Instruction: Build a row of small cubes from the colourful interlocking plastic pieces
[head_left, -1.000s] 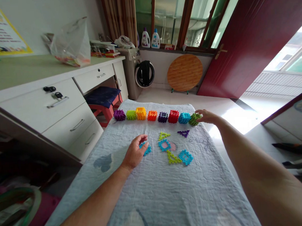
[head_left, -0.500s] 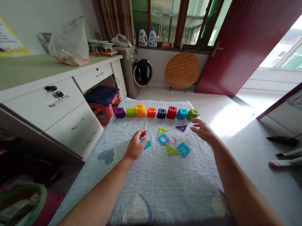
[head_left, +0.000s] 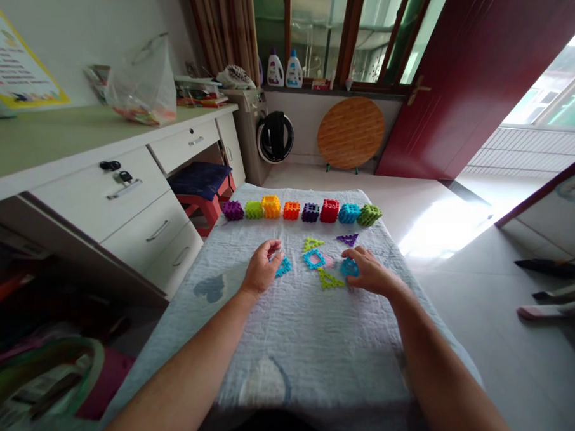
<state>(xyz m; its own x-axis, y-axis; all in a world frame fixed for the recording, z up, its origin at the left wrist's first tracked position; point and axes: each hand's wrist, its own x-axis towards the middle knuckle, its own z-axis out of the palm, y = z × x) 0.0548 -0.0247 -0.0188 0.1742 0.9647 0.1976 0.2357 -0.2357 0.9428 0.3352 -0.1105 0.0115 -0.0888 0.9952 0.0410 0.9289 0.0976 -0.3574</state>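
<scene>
My left hand (head_left: 262,267) rests on the cloth with fingers curled and a gap between thumb and fingertips. A blue square tile (head_left: 284,267) with notched edges shows beside its thumb, partly hidden by the hand. My right hand (head_left: 368,269) has thumb and fingers around another blue square tile (head_left: 349,267), covering part of it. Between the hands lie a blue square frame (head_left: 313,259), a lime triangle (head_left: 329,279) and a smaller-looking lime triangle (head_left: 312,244). A purple triangle (head_left: 348,239) lies beyond my right hand.
Several notched blocks stand in a row at the far side of the cloth-covered table (head_left: 255,344), among them a yellow block (head_left: 270,207) and a red block (head_left: 330,210). A white desk (head_left: 139,209) stands left, with a red stool (head_left: 203,187) beside it.
My right hand has moved left and nearer, from beside the purple triangle onto the blue square tile. My left hand stays by its tile. The view has shifted slightly.
</scene>
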